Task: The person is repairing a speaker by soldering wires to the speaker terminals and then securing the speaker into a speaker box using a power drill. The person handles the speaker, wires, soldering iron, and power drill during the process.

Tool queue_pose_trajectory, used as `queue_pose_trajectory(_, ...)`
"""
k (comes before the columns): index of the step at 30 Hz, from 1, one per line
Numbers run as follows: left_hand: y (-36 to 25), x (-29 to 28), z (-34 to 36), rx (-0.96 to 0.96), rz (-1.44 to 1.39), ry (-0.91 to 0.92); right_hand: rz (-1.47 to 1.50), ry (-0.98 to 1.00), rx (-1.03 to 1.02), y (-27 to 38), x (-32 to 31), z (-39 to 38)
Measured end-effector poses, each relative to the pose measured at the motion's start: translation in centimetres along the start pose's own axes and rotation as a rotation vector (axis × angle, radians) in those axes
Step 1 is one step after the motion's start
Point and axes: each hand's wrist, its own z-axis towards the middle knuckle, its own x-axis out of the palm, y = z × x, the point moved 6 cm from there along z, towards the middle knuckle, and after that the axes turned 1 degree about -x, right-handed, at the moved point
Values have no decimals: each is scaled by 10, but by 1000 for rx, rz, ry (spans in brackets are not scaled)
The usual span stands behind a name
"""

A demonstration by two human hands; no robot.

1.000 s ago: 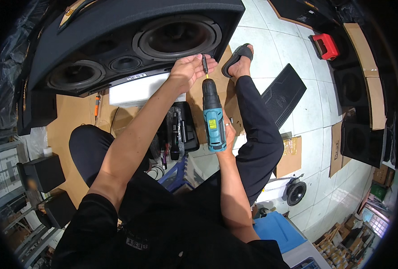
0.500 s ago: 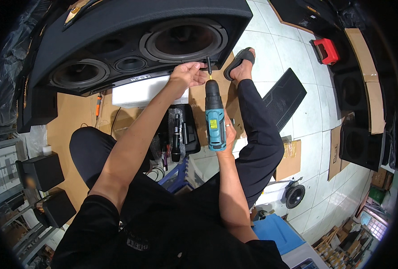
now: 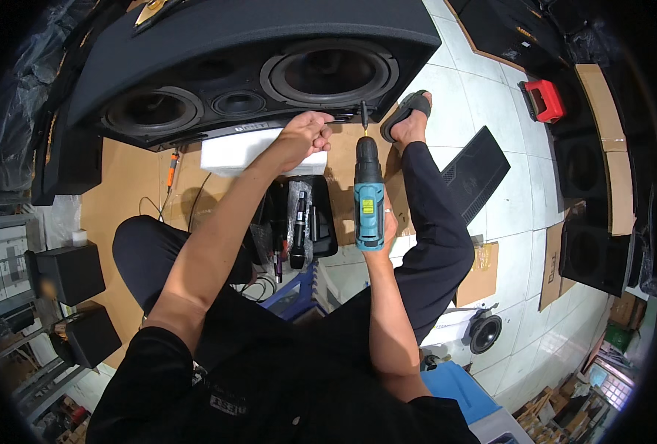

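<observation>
A teal and black cordless drill (image 3: 369,203) points away from me, with my right hand (image 3: 390,222) wrapped round its handle. Its long dark bit holder (image 3: 364,115) reaches the lower front edge of a large black speaker cabinet (image 3: 232,52). Just left of that tip, my left hand (image 3: 304,140) is closed with its fingers curled, thumb and forefinger close to the cabinet's edge. A thin dark piece shows by those fingertips, too small to name. Round speaker cones (image 3: 332,74) face me in the cabinet.
Below my left forearm lie a white foam block (image 3: 232,154), a black case (image 3: 327,233) and a black microphone (image 3: 299,240). An orange-handled tool (image 3: 172,170) rests on cardboard. Right, a black grille panel (image 3: 476,174) and a red stand (image 3: 543,101) are on the tiles. Small black speakers (image 3: 69,275) stand left.
My left hand has drawn back a little leftward from the drill's tip, its fingers more curled. The drill remains at the cabinet's edge. The whole view has shifted slightly.
</observation>
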Motion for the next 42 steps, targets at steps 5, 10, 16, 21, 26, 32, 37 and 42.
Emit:
queue_pose_trajectory(5,-6,-22,-21,31,100,-16,-273,-50,-112,-12,24,-9)
queue_pose_trajectory(10,-20,-45,-38,111,-19,-57,-115,-96,-59,1,14,-29)
queue_pose_trajectory(16,-24,-67,-46,144,-71,-31,-64,239,-19,6,15,-54)
queue_pose_trajectory(21,-41,-72,-59,199,-38,-16,-38,211,-157,44,38,-40)
queue_pose_trajectory(26,-46,-77,-66,231,5,-35,21,255,-98,58,46,-33)
queue_pose_trajectory(32,-45,-84,-67,226,40,-85,64,339,-17,52,48,-37)
queue_pose_trajectory(37,-53,-76,-73,226,166,-8,93,364,68,57,44,-35)
queue_pose_trajectory(42,-49,-66,-65,150,37,-14,-110,260,-148,67,49,-36)
